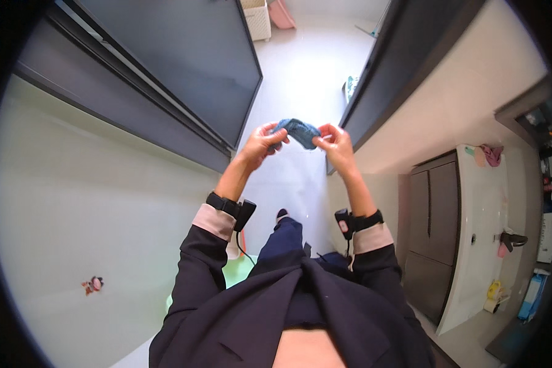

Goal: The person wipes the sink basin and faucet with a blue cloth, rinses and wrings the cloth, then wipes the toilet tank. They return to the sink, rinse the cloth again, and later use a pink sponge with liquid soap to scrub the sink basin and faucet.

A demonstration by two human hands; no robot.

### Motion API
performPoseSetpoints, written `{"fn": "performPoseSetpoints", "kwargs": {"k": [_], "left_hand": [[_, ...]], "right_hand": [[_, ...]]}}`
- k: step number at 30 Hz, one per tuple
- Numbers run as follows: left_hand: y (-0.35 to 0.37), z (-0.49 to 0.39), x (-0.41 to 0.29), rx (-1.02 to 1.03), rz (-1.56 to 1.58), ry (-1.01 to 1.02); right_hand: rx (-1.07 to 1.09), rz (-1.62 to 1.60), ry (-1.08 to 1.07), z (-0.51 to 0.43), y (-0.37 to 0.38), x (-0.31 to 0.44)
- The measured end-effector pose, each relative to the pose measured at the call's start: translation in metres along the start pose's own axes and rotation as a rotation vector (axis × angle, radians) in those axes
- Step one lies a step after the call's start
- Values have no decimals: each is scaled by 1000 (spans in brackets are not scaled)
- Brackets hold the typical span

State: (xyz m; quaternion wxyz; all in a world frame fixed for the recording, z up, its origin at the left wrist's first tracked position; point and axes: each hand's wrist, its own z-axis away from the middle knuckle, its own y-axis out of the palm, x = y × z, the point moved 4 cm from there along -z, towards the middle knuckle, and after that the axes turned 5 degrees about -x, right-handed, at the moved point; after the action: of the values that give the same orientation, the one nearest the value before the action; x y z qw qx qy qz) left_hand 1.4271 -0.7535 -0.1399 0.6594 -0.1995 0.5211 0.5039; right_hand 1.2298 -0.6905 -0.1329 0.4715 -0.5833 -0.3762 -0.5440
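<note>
A small blue cloth item (299, 132), bunched and arched, is stretched between my two hands in front of me. My left hand (263, 143) grips its left end with thumb and fingers. Its right end is pinched between thumb and fingertips of my right hand (335, 143). What kind of cloth item it is, I cannot tell. Each wrist wears a black strap with a small black device and a cable.
Beyond my hands lies a doorway with a dark door panel (188, 55) on the left and a dark frame on the right. A white basket (257, 22) and a pink basin (281, 14) stand past it. At right is a washbasin counter (476, 271); green plastic shows beside my legs.
</note>
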Motion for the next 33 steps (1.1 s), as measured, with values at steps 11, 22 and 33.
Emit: {"fn": "performPoseSetpoints", "kwargs": {"k": [11,22,33], "left_hand": [[-100,-39,-91,-174,-421,255],[-178,-140,-131,-291,-297,299],[-169,-325,-239,-139,-190,282]], "right_hand": [[139,-265,128,-114,50,28],[97,106,-112,-234,114,1],[154,283,-184,-409,73,40]]}}
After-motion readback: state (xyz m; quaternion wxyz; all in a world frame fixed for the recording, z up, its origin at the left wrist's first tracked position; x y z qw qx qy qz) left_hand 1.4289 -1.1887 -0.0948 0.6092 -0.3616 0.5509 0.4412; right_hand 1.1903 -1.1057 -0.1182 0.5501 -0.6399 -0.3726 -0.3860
